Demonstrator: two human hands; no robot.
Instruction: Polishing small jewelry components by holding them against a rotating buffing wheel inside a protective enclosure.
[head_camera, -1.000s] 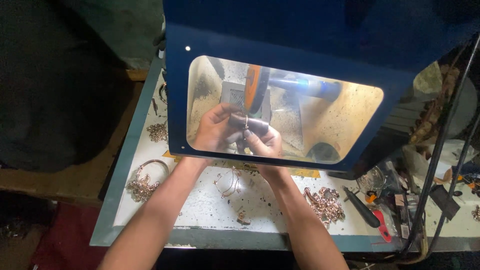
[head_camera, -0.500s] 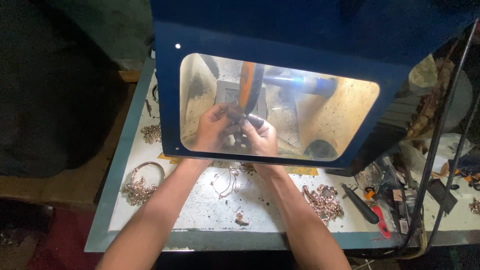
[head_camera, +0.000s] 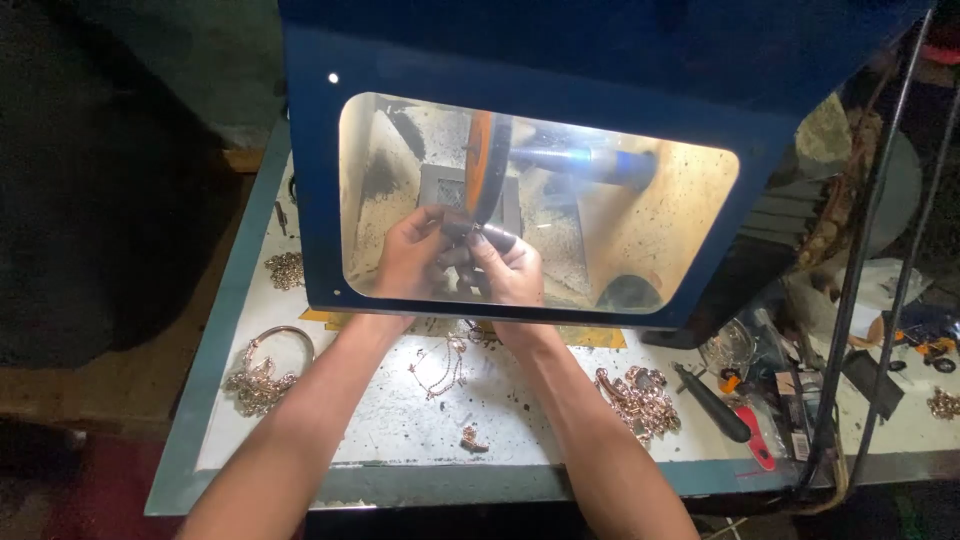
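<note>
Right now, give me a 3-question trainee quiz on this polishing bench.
1. True or false: both hands work behind the hood's clear window.
2. What colour is the spinning wheel? A) orange B) green C) white
3. Fill in: loose chain pieces lie on the white ____.

Key: 1 true: left hand and right hand pinch a small piece at the wheel. 2 A. 3 benchtop.

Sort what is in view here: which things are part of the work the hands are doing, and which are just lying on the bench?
In use:
left hand and right hand, together pinching a small metal piece
orange polishing wheel, which the piece meets
blue hood with its window

Lying about:
jewellery heap
bangle and chains
thin chain
black-handled tool
red-handled tool
</note>
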